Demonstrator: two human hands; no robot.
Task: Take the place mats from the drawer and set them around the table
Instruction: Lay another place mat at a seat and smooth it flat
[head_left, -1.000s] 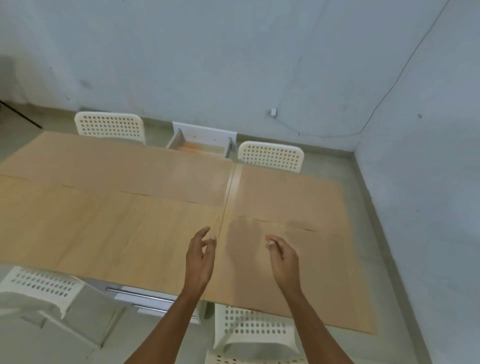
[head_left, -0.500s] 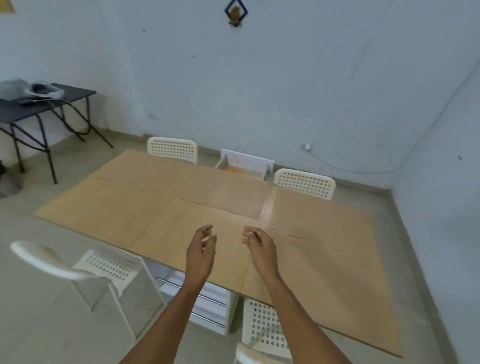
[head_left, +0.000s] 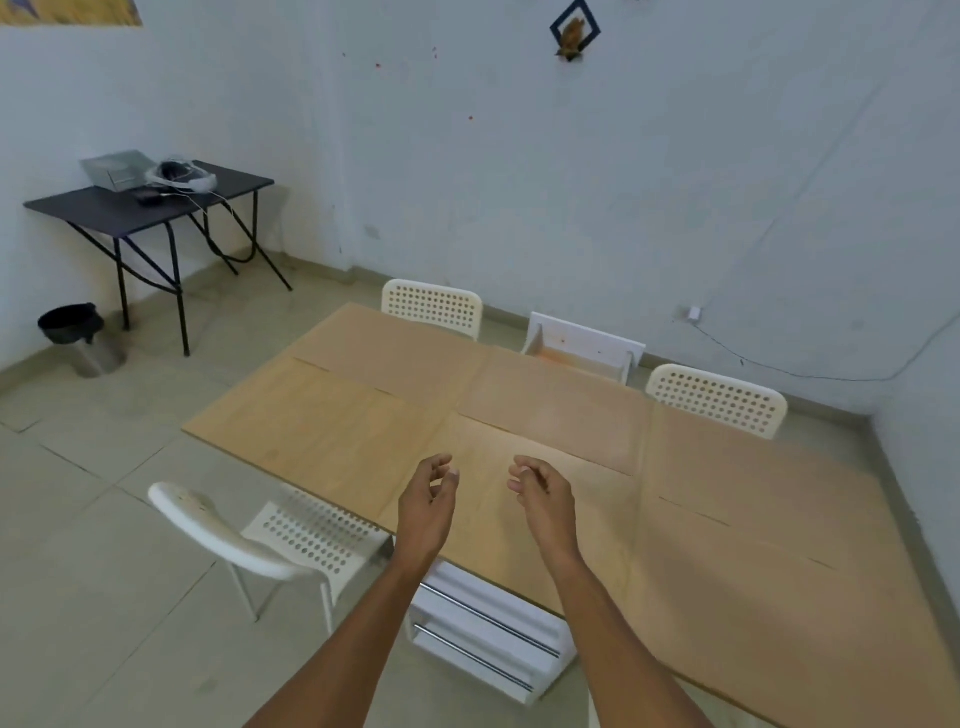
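Note:
A long light-wood table (head_left: 545, 415) fills the middle of the view, made of several joined panels. Under its near edge stands a white drawer unit (head_left: 488, 631) with metal bar handles, its drawers closed. At the far edge a white drawer (head_left: 582, 345) stands pulled out, its orange-tinted bottom showing. No place mats are visible. My left hand (head_left: 428, 506) and my right hand (head_left: 545, 499) hover side by side over the table's near edge, fingers loosely curled, both holding nothing.
White perforated chairs stand at the near left (head_left: 270, 540), far left (head_left: 434, 306) and far right (head_left: 719, 397). A black folding table (head_left: 150, 208) with a box and cables stands by the left wall, a dark bin (head_left: 72, 332) beside it. A cable (head_left: 779, 366) runs along the back wall.
The view has swung left and pulled back, bringing the black table and bin into sight. My hands have come closer together over the near edge, still holding nothing.

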